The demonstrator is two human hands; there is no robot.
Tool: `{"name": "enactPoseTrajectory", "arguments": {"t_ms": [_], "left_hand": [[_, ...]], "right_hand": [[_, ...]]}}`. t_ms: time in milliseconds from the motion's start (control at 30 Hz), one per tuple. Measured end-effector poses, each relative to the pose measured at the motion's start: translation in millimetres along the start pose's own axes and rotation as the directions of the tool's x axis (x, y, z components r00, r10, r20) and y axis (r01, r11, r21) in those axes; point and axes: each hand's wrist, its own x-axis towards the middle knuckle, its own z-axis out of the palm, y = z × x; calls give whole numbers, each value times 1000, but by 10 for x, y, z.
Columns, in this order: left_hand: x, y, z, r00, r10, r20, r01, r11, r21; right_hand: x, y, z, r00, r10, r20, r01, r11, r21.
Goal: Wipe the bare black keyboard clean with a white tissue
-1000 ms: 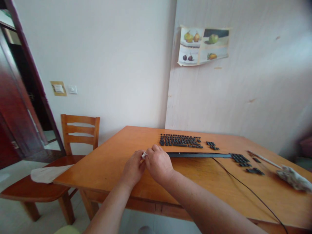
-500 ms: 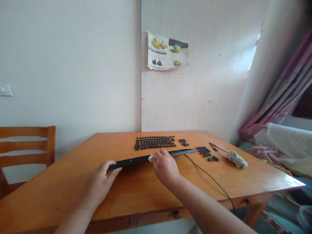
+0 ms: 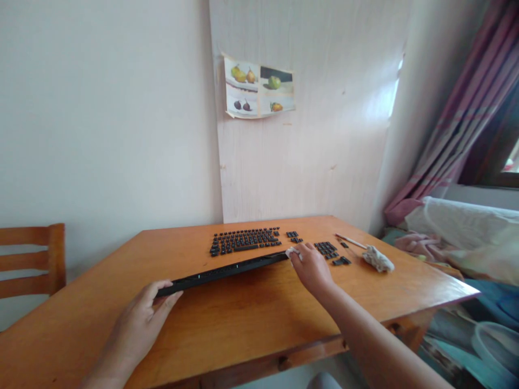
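Observation:
A long black keyboard base (image 3: 227, 271) is held edge-on above the wooden table, its left end lower in view than its right. My left hand (image 3: 141, 319) pinches its left end between thumb and fingers. At the right end, my right hand (image 3: 314, 270) grips a white tissue (image 3: 292, 252) against the edge of the base. Behind the base lie black keycaps (image 3: 245, 239) in keyboard order. Smaller groups of keycaps (image 3: 326, 249) sit to the right, partly beside my right hand.
On the right of the wooden table (image 3: 194, 335) lies a duster with a fluffy grey head (image 3: 378, 259). A wooden chair (image 3: 57, 259) stands at the left. Fruit pictures (image 3: 259, 89) hang on the board behind. A clear tub (image 3: 497, 343) is at the lower right.
My right hand has slid with the tissue along the base, from its middle to its right end. The camera view has turned somewhat to the right.

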Motion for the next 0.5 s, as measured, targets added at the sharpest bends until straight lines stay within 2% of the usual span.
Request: {"name": "enactPoseTrajectory", "arguments": {"t_ms": [200, 500], "left_hand": [[3, 11, -35, 1000, -24, -1, 24, 1000, -3], [3, -33, -3, 999, -42, 14, 42, 999, -16]], "right_hand": [[119, 324, -54, 997, 72, -14, -72, 997, 12], [186, 593, -29, 993, 117, -33, -117, 993, -3]]}}
